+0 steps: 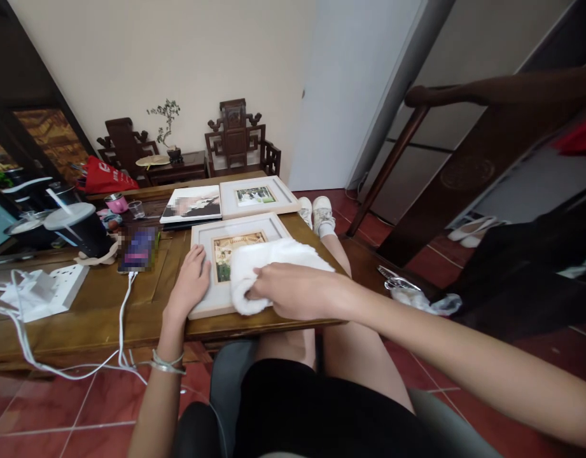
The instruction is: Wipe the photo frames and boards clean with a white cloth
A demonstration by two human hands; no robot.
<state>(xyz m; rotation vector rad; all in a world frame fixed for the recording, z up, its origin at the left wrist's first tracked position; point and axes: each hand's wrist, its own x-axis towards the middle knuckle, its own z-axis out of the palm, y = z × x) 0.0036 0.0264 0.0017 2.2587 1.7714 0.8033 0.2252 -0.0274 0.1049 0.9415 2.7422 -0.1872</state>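
A light wooden picture frame [207,310] with a small picture in its middle lies flat at the table's near edge. My left hand [192,280] rests on its left side, fingers stretched over the border. A folded white cloth [293,252] covers the right part of the frame's front. Bunched in my right hand [293,289] is the near end of this cloth, pressed down on the frame; part of the fingers is hidden. Behind lies a second picture frame [283,198], and left of that a white-edged photo panel [190,200].
Left on the wooden table [168,318] are a phone [138,249] on a cable, a power strip [68,286] with trailing white cords, and a dark drink cup [83,232] with a straw. A wooden railing [459,95] rises at right. Carved chairs [235,140] stand behind.
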